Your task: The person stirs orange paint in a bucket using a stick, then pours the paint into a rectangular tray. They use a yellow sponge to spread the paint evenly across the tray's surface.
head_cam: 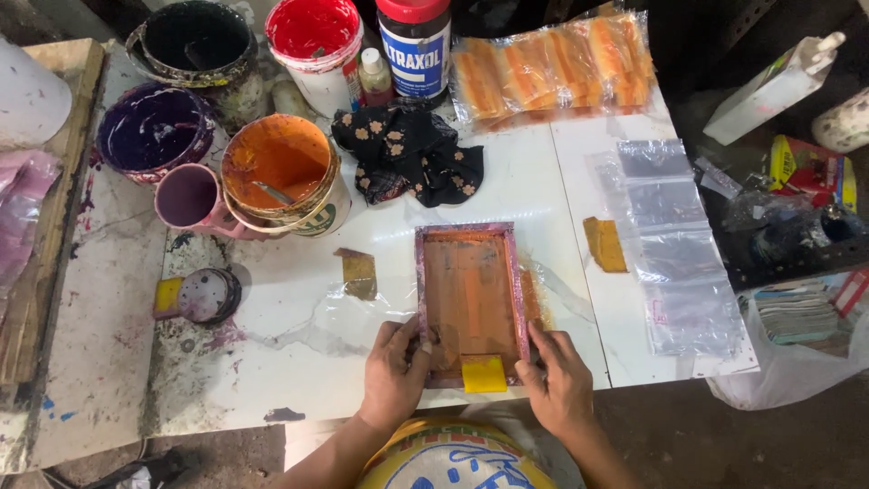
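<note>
Hands rest on both long sides of a small printing frame (471, 303) lying flat on the white table (561, 181). Left hand (396, 371) curls over the frame's left edge, its grip pressed onto the rim; right hand (559, 385) clasps the right edge likewise. A yellow squeegee (484, 374) sits inside the frame's near end, between the hands. An orange paint bucket (282, 177) and a black cloth (409, 154) stand farther back.

Left hand (395, 369) and right hand (559, 385) cover the screen frame's (471, 303) lower corners. Purple pot (154, 129) overlapped by orange bucket (282, 172). White container (32, 95) cut off at left edge.
</note>
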